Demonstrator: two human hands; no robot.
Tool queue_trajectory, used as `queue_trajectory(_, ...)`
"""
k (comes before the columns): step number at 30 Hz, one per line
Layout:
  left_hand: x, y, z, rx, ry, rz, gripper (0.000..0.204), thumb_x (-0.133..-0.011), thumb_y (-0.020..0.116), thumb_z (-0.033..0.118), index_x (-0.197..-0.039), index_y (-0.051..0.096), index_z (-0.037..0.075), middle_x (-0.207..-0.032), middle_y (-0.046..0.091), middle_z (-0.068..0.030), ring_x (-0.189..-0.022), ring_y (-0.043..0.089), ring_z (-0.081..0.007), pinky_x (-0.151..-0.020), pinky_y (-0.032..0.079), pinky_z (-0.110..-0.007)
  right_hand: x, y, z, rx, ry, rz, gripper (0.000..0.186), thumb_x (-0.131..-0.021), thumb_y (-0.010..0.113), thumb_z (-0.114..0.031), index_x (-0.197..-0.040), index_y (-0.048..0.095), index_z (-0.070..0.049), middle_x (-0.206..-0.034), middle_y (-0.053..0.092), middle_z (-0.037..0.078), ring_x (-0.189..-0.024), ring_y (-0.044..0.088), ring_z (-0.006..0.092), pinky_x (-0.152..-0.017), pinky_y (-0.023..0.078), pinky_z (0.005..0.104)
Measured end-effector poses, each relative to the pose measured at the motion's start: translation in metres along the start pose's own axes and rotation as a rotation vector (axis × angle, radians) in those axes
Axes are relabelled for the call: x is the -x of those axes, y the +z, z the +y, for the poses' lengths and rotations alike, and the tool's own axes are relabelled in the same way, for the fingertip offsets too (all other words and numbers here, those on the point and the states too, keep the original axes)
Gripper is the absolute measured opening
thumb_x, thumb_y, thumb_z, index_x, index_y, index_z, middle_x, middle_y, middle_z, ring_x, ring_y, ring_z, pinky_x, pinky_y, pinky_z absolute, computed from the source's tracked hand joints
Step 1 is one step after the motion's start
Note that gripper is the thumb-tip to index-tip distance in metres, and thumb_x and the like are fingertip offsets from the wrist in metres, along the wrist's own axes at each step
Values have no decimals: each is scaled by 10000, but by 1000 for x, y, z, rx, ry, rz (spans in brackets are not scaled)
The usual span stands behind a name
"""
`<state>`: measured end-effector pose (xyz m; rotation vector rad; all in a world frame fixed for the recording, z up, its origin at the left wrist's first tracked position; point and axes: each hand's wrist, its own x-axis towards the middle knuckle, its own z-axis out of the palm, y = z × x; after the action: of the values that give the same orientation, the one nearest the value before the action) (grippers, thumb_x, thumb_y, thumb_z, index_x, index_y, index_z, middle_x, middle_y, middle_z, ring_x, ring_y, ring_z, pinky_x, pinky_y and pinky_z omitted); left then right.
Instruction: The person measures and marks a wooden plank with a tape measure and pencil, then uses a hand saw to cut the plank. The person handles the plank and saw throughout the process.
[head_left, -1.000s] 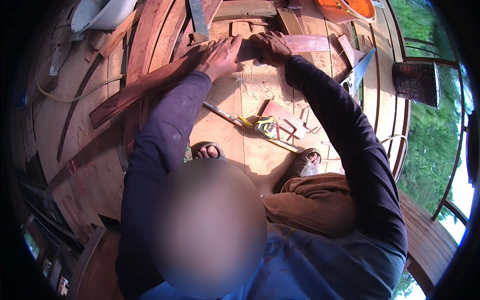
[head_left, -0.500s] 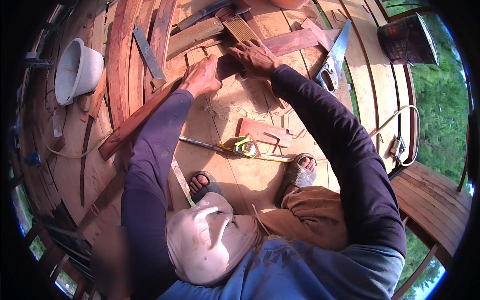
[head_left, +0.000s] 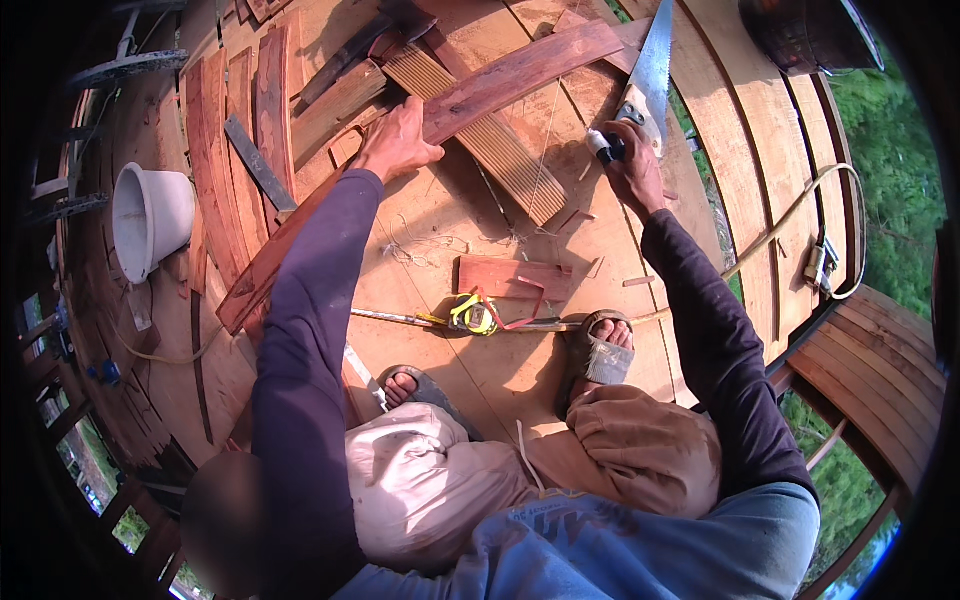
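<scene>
My left hand point(head_left: 400, 143) grips a long reddish wooden board point(head_left: 535, 75) that runs diagonally from lower left to upper right, the fingers over it and the thumb out to the side. Over at the right, my right hand point(head_left: 634, 172) is closed round a small dark object with a white tip point(head_left: 601, 143); its kind is not clear. Just beyond that hand lies a handsaw point(head_left: 653, 75), its handle partly hidden. A grooved plank point(head_left: 490, 135) passes beneath the long board. Thin string trails across the plank and floor.
A yellow tape measure point(head_left: 473, 314) lies before my feet beside a short reddish wood piece point(head_left: 515, 277). A white bucket point(head_left: 170, 215) stands at left, near a flat metal bar point(head_left: 260, 165). A dark bucket point(head_left: 810, 35) and a cable point(head_left: 785, 225) are at right.
My right hand has left the long board and moved right, to beside the saw, now with the small dark object in it. My left hand stays on the board. The view has shifted.
</scene>
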<state>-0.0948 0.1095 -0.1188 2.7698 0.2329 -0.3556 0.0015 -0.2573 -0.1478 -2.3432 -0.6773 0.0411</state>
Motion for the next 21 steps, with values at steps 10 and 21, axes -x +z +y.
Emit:
queue_trajectory(10, -16, 7, 4, 72, 32, 53, 1220, -716, 871, 339, -1585, 48, 102, -1212, 639, -340, -1040, 670, -480, -953, 540, -492, 11, 10, 33, 129, 79, 15, 593, -757, 722, -97, -1316, 529, -57, -1214, 621, 216, -1113, 584, 407, -976, 452, 474)
queue_trajectory(21, -23, 9, -2, 121, 0, 10, 1273, -672, 890, 423, -1619, 98, 110, -1434, 532, -297, -1250, 590, -455, -1074, 479, -465, -11, 9, 15, 20, 330, 54, 710, -797, 779, -266, -1350, 400, -30, -1138, 663, 241, -1052, 641, 427, -908, 491, 478)
